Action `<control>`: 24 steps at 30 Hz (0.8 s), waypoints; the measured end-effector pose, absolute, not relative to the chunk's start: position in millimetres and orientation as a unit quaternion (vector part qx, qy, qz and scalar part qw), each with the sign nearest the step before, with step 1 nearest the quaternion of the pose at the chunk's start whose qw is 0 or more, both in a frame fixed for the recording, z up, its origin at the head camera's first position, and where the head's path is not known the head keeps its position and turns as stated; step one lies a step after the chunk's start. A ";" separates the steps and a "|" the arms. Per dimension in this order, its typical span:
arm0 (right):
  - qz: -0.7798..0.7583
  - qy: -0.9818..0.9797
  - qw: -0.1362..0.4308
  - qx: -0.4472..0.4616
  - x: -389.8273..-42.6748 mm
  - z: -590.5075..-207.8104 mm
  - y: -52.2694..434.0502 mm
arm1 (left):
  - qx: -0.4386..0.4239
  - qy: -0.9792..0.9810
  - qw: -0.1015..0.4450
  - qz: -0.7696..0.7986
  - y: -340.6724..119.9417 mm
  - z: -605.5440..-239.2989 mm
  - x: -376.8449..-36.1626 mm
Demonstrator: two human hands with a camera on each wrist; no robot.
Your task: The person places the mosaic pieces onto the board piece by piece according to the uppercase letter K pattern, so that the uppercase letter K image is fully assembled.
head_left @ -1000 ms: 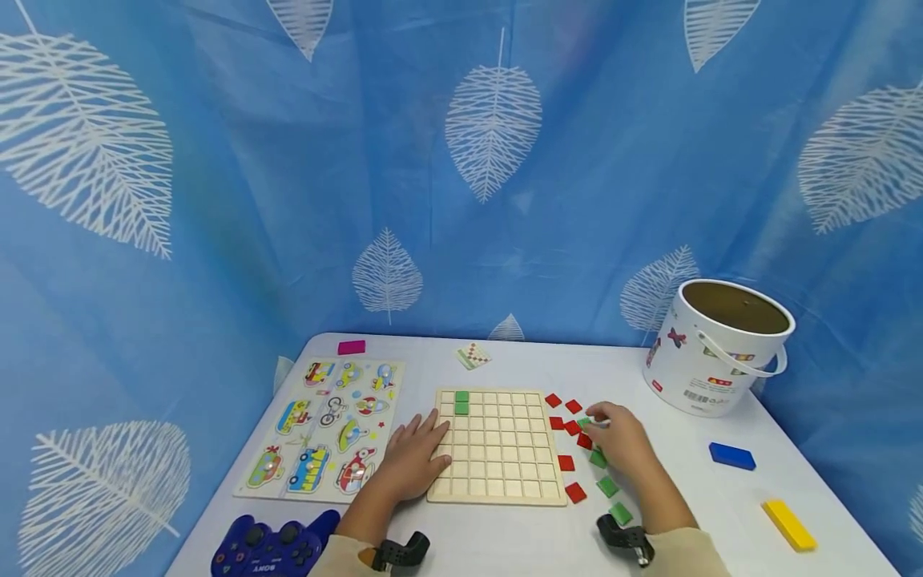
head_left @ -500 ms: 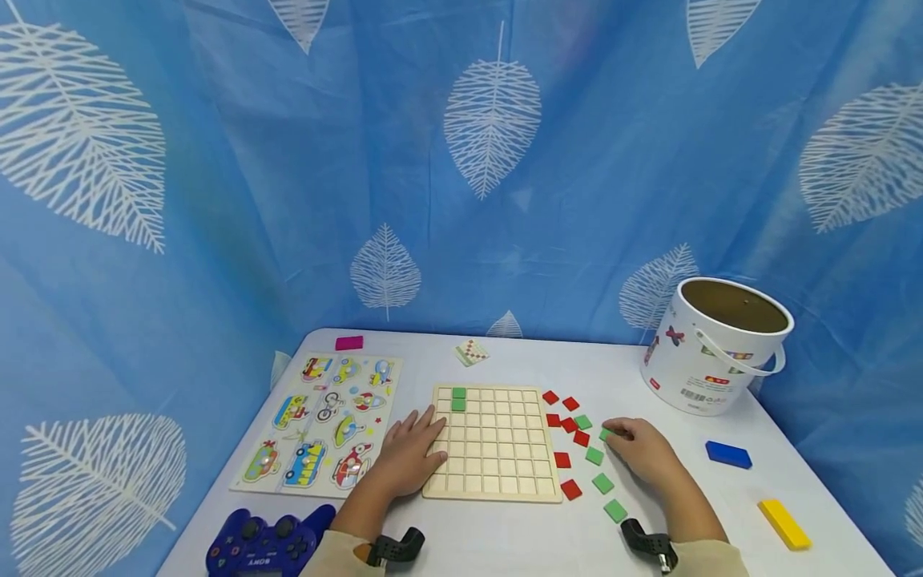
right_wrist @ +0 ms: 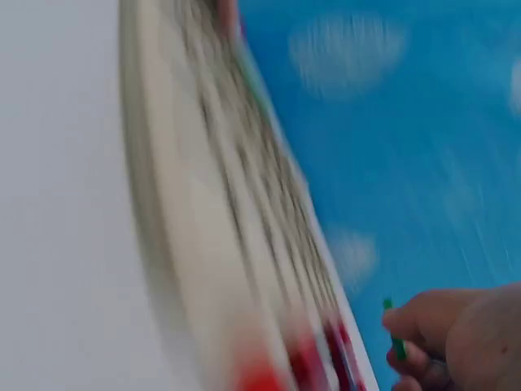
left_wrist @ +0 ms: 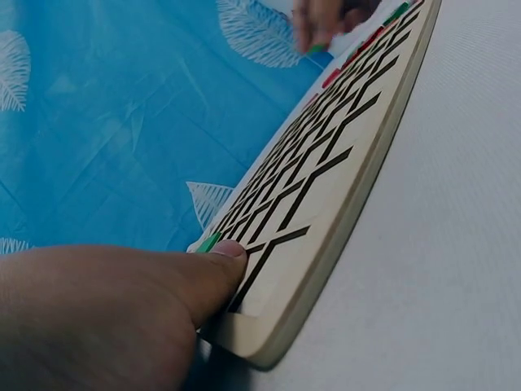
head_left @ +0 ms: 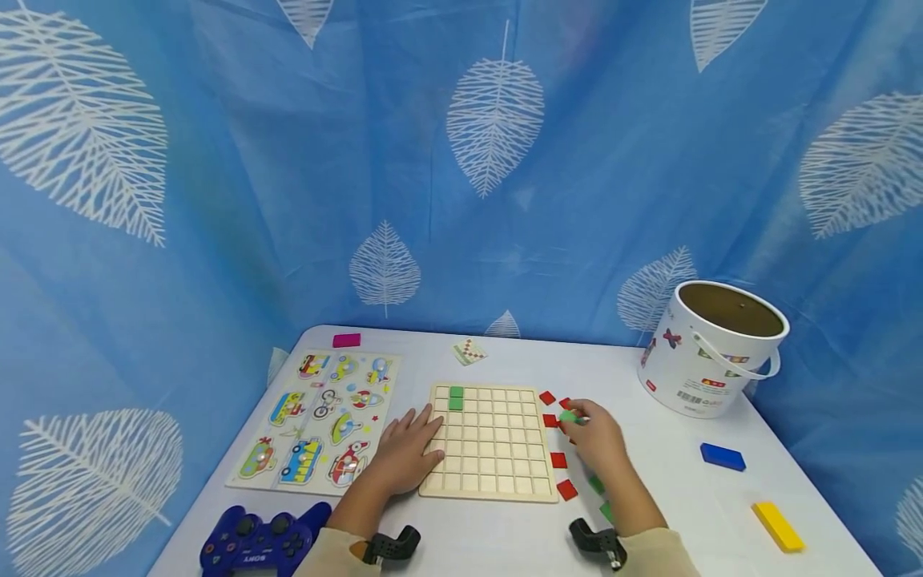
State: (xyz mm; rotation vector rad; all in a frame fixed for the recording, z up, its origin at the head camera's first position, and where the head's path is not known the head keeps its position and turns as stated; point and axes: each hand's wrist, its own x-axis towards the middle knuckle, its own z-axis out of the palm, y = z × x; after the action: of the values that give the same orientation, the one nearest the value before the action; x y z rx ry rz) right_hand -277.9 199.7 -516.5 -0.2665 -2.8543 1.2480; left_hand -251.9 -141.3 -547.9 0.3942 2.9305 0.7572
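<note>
Gamepad (head_left: 261,545), blue, at the near left table edge. Just beyond it the left hand (head_left: 405,455) lies flat, fingers straight, pressing the left edge of the grid board (head_left: 490,441); the left wrist view shows a fingertip (left_wrist: 230,249) on the board's rim, holding nothing. Right hand (head_left: 594,441) is beside the board's right edge, fingers curled, pinching a green tile (head_left: 570,416) between fingertips — the tile is held off the table near the board's upper right corner; the right wrist view, though blurred, shows the same tile on edge in the fingers (right_wrist: 396,342). Loose red tiles (head_left: 558,460) lie on the table (head_left: 505,545) just right of the board; more green ones (head_left: 597,484) are partly hidden under the right wrist. Two green tiles (head_left: 456,397) sit in board cells, upper left, second column. Vehicle puzzle (head_left: 317,421) lies left of the board, near the left hand. Further right: yellow block (head_left: 777,526) and blue block (head_left: 723,457), well apart from the tiles. Far side — pink block (head_left: 346,340), small pattern card (head_left: 469,351), and a white bucket (head_left: 710,349), upright and open, at the far right.
</note>
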 end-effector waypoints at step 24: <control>0.324 -0.937 0.037 0.126 -294.6 -532.5 41.2 | 0.143 0.960 0.041 0.239 -144.7 -545.9 -251.8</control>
State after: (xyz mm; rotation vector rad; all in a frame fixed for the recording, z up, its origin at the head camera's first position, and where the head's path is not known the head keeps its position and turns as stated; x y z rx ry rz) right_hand -294.6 41.2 -532.5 0.3870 -2.8768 0.9951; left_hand -251.8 -144.7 -545.9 0.4369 2.9395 0.7317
